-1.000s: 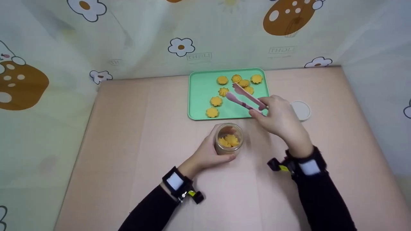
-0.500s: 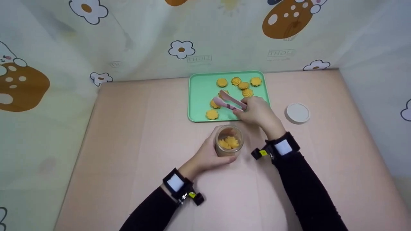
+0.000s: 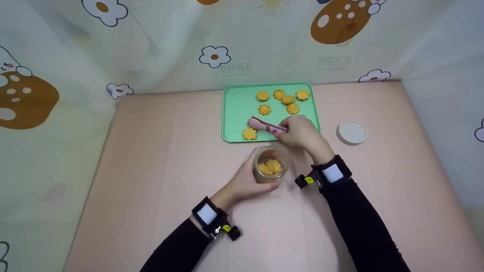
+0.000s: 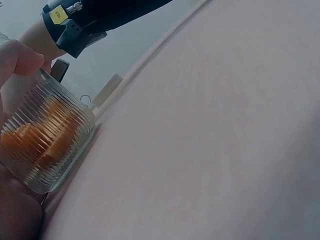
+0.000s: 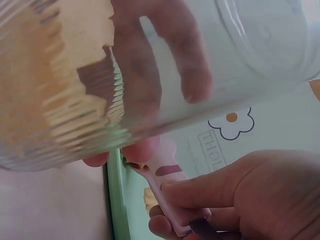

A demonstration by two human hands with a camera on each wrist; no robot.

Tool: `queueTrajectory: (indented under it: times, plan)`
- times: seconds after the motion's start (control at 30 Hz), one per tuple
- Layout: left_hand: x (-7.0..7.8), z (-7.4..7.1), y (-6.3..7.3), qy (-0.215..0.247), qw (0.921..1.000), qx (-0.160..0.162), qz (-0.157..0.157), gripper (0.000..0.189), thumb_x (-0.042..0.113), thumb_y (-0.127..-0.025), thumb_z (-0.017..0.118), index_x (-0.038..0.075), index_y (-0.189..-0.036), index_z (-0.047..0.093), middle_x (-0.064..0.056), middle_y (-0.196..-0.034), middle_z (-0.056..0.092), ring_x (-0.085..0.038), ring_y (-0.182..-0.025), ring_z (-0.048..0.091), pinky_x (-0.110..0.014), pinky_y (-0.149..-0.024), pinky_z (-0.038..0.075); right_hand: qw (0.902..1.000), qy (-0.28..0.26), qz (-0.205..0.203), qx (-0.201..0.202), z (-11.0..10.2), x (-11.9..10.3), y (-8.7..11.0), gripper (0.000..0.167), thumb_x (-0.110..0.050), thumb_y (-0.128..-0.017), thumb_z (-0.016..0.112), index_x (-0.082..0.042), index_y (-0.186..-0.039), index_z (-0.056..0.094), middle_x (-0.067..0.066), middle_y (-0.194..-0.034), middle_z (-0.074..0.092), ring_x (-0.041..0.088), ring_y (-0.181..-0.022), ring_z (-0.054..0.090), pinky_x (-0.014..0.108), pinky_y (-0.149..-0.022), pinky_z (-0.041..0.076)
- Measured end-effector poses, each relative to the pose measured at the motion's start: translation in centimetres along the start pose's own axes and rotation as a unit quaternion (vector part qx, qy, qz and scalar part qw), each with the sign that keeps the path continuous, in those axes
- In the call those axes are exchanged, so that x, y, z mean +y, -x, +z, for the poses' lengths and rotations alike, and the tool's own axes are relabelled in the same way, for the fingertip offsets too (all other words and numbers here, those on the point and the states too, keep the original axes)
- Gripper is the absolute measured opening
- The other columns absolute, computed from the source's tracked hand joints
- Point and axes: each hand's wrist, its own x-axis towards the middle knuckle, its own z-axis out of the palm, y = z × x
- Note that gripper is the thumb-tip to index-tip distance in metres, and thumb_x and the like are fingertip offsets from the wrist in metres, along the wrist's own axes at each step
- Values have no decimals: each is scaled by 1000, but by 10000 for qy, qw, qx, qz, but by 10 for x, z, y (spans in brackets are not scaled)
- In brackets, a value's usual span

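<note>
My left hand grips a ribbed glass jar standing upright in front of the tray; several yellow cookies lie inside it. Over the front of the green tray, my right hand holds pink tongs between thumb and fingers. The tong tips are over a cookie at the tray's left front, which they mostly hide; whether they pinch it I cannot tell. Just in front of it lies a flower-shaped cookie. In the right wrist view the jar blocks much of the tray.
Several more cookies sit toward the back and right of the tray. A round white lid lies on the table to the tray's right. A patterned curtain hangs along the table's back edge.
My right hand has moved left and the tongs have come down over a cookie at the tray's left front, their arms closing together. The left hand and jar have stayed put.
</note>
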Motion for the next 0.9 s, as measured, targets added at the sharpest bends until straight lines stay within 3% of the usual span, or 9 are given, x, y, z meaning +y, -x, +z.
queueTrajectory:
  times: [0.3, 0.53, 0.67, 0.9]
  plan:
    - [-2, 0, -1, 45, 10000, -20, 65, 94, 27, -81, 94, 19, -160, 44, 3, -150, 59, -18, -141, 55, -44, -126, 38, 9999, -63, 23, 150, -5, 7, 7, 24, -20, -99, 77, 0, -111, 84, 13, -93, 78, 27, -79, 64, 36, -69, 48]
    - [-2, 1, 1, 184, 9998, -50, 48, 92, 24, -81, 94, 20, -159, 44, 1, -149, 61, -19, -140, 56, -44, -126, 38, 9992, -253, 270, 137, -18, 14, 20, 32, -24, -102, 75, -1, -123, 81, 15, -103, 77, 29, -87, 62, 38, -73, 46]
    - [-2, 1, 2, 177, 9998, -2, -14, 91, 24, -81, 94, 20, -158, 45, 1, -146, 62, -18, -139, 56, -43, -125, 39, 9987, -353, 223, 279, -36, 16, 37, 35, -25, -103, 75, 0, -127, 79, 19, -112, 76, 30, -91, 62, 39, -76, 47]
    - [-4, 1, -1, 230, 9997, -29, -14, 88, 21, -82, 94, 18, -156, 47, 0, -145, 63, -21, -139, 56, -45, -126, 38, 9956, -464, -441, 683, -70, 18, 83, 33, -28, -103, 78, -3, -124, 81, 12, -102, 72, 19, -69, 54, 28, -54, 41]
